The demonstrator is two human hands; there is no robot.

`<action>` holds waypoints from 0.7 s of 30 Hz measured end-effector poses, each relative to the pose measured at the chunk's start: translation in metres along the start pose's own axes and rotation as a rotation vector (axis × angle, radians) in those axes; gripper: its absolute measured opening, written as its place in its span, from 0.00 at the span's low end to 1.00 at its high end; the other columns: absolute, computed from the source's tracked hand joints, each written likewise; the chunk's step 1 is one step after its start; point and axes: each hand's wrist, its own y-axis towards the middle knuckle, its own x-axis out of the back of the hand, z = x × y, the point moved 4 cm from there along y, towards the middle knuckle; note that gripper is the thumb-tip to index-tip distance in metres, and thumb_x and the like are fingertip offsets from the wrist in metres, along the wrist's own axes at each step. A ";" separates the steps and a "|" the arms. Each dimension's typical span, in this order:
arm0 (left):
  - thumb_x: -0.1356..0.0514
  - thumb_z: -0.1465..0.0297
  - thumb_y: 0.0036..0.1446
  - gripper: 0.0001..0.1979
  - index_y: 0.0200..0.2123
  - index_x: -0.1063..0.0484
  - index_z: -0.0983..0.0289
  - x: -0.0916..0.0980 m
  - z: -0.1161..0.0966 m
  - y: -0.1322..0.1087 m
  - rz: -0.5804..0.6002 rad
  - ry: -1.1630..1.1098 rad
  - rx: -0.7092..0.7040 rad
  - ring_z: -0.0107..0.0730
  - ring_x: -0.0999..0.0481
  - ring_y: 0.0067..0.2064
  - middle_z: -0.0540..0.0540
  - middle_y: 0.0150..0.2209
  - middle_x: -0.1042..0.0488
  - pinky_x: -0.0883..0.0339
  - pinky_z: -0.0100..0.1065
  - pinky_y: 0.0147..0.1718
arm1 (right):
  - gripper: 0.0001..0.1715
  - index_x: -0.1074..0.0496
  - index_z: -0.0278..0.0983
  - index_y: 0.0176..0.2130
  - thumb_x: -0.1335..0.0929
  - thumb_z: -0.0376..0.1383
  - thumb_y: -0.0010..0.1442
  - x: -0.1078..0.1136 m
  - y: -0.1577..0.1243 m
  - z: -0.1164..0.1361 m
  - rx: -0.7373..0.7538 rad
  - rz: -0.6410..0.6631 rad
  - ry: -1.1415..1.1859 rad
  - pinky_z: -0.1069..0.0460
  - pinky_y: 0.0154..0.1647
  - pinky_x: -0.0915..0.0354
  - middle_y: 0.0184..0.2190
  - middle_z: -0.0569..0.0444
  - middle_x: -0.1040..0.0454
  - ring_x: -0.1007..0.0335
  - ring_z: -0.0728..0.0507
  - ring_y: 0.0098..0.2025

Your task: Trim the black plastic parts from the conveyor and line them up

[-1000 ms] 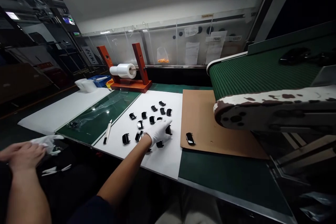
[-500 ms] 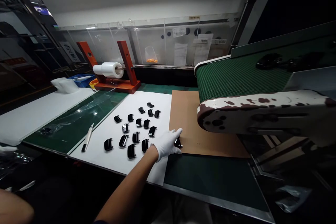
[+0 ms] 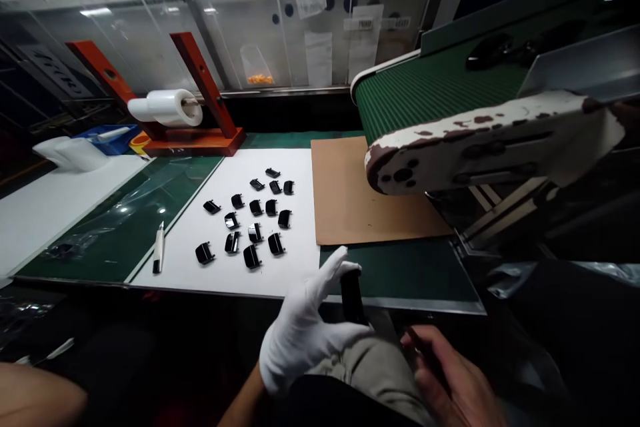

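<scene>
My left hand [image 3: 305,330], in a white glove, grips a glossy black plastic piece [image 3: 353,297] between thumb and fingers, near the table's front edge above my lap. My bare right hand [image 3: 455,377] is low on the right, its fingers curled around a dark slender object [image 3: 423,347] whose kind is too dim to tell. Several similar small black plastic pieces [image 3: 253,256] with little prongs lie spread over a white sheet [image 3: 295,273] left of my gloved hand. A white-handled craft knife [image 3: 159,250] rests at the sheet's left side.
A brown cardboard sheet [image 3: 340,200] lies under the end of a green conveyor belt [image 3: 430,93], which carries dark parts. A roll of clear film [image 3: 170,108] sits on an orange-red stand [image 3: 200,140]. At lower left shows another bare arm [image 3: 40,393].
My left hand has drawn back from the cardboard's edge toward me, bringing the black piece along. My right hand has come into view. The camera has tilted downward.
</scene>
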 end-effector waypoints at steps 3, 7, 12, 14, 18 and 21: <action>0.27 0.72 0.43 0.48 0.64 0.48 0.50 -0.007 -0.022 -0.025 0.007 -0.193 0.044 0.37 0.26 0.52 0.51 0.54 0.28 0.34 0.30 0.54 | 0.37 0.35 0.37 0.43 0.40 0.65 0.54 0.009 0.012 0.047 0.404 -0.039 -0.294 0.52 0.22 0.31 0.27 0.52 0.24 0.26 0.44 0.24; 0.26 0.73 0.41 0.48 0.62 0.45 0.46 -0.013 -0.031 -0.043 0.004 -0.331 0.134 0.38 0.26 0.52 0.49 0.53 0.27 0.32 0.30 0.52 | 0.43 0.33 0.29 0.40 0.44 0.66 0.55 0.007 0.016 0.076 0.525 -0.043 -0.489 0.51 0.20 0.31 0.26 0.48 0.25 0.26 0.42 0.24; 0.26 0.75 0.40 0.48 0.62 0.43 0.48 -0.014 -0.037 -0.054 -0.032 -0.453 0.140 0.38 0.25 0.51 0.49 0.53 0.27 0.31 0.29 0.51 | 0.51 0.28 0.27 0.35 0.48 0.69 0.52 0.002 0.011 0.079 0.490 0.039 -0.553 0.49 0.17 0.36 0.21 0.49 0.28 0.29 0.42 0.20; 0.27 0.76 0.40 0.47 0.62 0.41 0.49 -0.012 -0.040 -0.056 -0.054 -0.447 0.132 0.38 0.25 0.50 0.49 0.53 0.27 0.31 0.28 0.51 | 0.52 0.27 0.28 0.35 0.49 0.70 0.51 0.001 0.008 0.078 0.482 0.054 -0.572 0.49 0.18 0.36 0.22 0.48 0.27 0.28 0.41 0.21; 0.26 0.77 0.38 0.46 0.60 0.38 0.50 -0.010 -0.045 -0.058 -0.088 -0.415 0.135 0.36 0.23 0.48 0.48 0.51 0.25 0.30 0.26 0.49 | 0.54 0.26 0.28 0.35 0.52 0.69 0.52 -0.002 0.005 0.079 0.491 0.017 -0.606 0.49 0.19 0.38 0.23 0.46 0.26 0.29 0.41 0.21; 0.26 0.77 0.37 0.46 0.60 0.38 0.49 -0.012 -0.045 -0.060 -0.112 -0.442 0.138 0.35 0.23 0.48 0.47 0.50 0.24 0.30 0.26 0.50 | 0.54 0.26 0.27 0.35 0.53 0.68 0.54 -0.003 0.004 0.082 0.528 -0.043 -0.616 0.49 0.18 0.39 0.21 0.48 0.28 0.29 0.42 0.19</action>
